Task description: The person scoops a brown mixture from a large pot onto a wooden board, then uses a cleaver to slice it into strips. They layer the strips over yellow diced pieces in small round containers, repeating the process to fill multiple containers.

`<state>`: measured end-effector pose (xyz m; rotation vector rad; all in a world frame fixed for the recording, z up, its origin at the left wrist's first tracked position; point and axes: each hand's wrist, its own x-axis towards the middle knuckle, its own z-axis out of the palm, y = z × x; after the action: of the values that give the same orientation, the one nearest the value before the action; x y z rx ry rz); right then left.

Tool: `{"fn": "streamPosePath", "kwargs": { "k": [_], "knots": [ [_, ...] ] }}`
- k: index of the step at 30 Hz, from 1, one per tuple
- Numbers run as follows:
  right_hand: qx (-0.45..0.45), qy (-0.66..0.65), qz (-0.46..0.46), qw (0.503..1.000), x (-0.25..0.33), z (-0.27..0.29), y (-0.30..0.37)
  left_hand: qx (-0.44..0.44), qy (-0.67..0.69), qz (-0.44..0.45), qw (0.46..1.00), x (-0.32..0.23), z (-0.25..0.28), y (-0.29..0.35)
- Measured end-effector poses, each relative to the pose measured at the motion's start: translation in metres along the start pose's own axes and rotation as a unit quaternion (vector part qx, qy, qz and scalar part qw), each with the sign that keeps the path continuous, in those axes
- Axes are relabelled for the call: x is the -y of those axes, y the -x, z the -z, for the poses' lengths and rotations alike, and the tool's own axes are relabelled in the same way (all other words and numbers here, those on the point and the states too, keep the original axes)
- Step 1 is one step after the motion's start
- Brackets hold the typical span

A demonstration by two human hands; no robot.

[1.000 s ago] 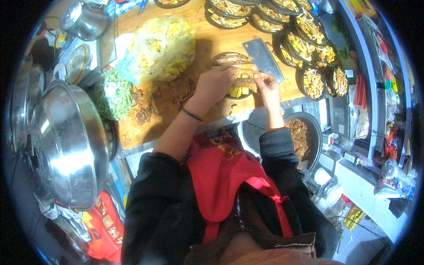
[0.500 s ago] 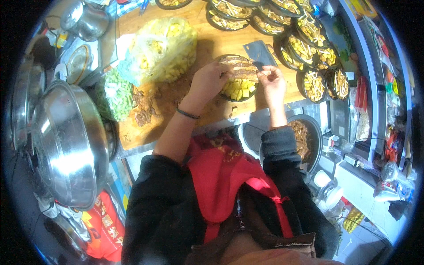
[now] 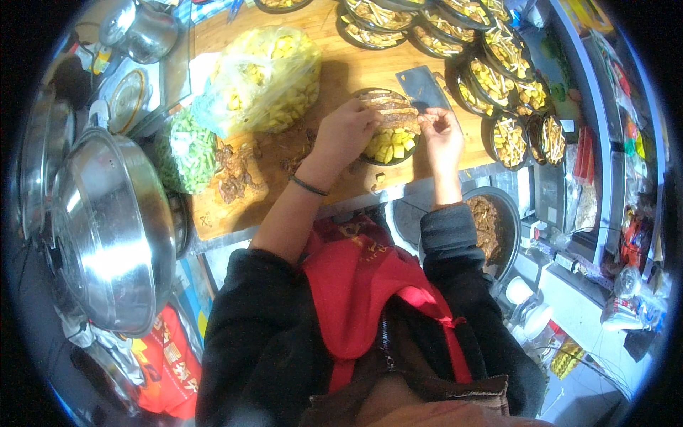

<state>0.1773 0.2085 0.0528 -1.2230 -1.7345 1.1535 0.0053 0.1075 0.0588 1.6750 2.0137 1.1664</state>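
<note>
A round black bowl (image 3: 379, 161) sits near the front edge of the wooden table, holding yellow potato cubes (image 3: 388, 146) on its near side. Brown-edged slices of meat (image 3: 384, 99) lie in rows over its far side. My left hand (image 3: 348, 134) pinches the left end of the nearest meat slice (image 3: 400, 122); my right hand (image 3: 442, 134) pinches its right end. Stretched between both hands, this slice lies over the cubes, and my fingers partly hide its ends. Just beyond my right hand is a dark flat cleaver blade (image 3: 421, 89).
Several filled black bowls (image 3: 509, 141) crowd the table's far right. On the left are a large bag of yellow cubes (image 3: 284, 78), a bag of green pieces (image 3: 185, 153) and loose meat (image 3: 235, 171). A big steel lid (image 3: 114, 228) stands left; a pot of brown food (image 3: 491, 228) sits below right.
Both hands have shifted very slightly toward me and to the right, still pinching the meat slice. The whole view has moved a little too; the bowl stays in place.
</note>
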Motion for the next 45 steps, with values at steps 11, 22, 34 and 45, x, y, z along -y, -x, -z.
{"fn": "streamPosePath", "kwargs": {
  "k": [11, 22, 34, 45],
  "knots": [
    [-0.034, 0.052, 0.063, 0.996, 0.018, 0.003, 0.018, -0.002, 0.013, 0.019, 1.0, -0.001, 0.001, 0.001],
    [-0.023, -0.03, -0.01, 0.999, -0.006, -0.001, 0.007, 0.019, 0.046, 0.038, 0.998, -0.006, 0.003, -0.002],
    [-0.007, -0.129, -0.058, 0.99, -0.005, 0.003, 0.004, 0.002, 0.035, 0.049, 0.998, -0.005, 0.011, -0.001],
    [-0.025, -0.147, -0.032, 0.988, 0.001, -0.003, 0.008, 0.005, 0.052, 0.066, 0.996, -0.007, 0.026, -0.001]
  ]
}}
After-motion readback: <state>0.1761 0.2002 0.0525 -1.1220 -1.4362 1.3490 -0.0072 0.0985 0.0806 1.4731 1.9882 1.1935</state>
